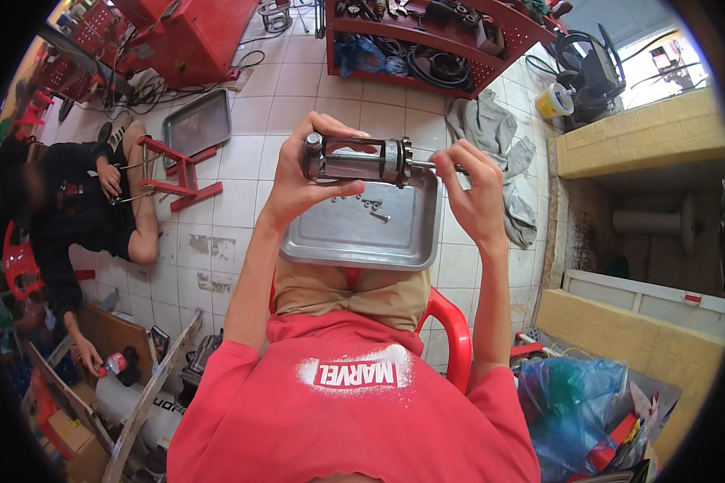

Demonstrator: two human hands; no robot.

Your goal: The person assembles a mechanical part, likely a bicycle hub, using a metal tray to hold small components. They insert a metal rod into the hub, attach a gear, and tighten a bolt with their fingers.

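Above my lap I hold a metal open-framed cylindrical assembly (pixel 391 163), lying level, with a toothed ring near its right end and a thin rod running through the middle. My left hand (pixel 292 179) is closed round its left end, thumb below and fingers above. My right hand (pixel 474 191) has its fingers pinched on the rod (pixel 424 163) where it sticks out past the toothed ring. Under both hands a grey metal tray (pixel 338 241) rests across my thighs. In it lie a bolt (pixel 381 216) and several small fasteners (pixel 368 204).
A red tool cart (pixel 403 58) stands ahead. Grey cloth (pixel 491 129) lies on the tiles at right, near a yellow-and-white bucket (pixel 553 102). At left, a seated person (pixel 76 193) is beside a red stool (pixel 187 173) and another tray (pixel 197 125). Blue plastic bags (pixel 568 402) fill the lower right.
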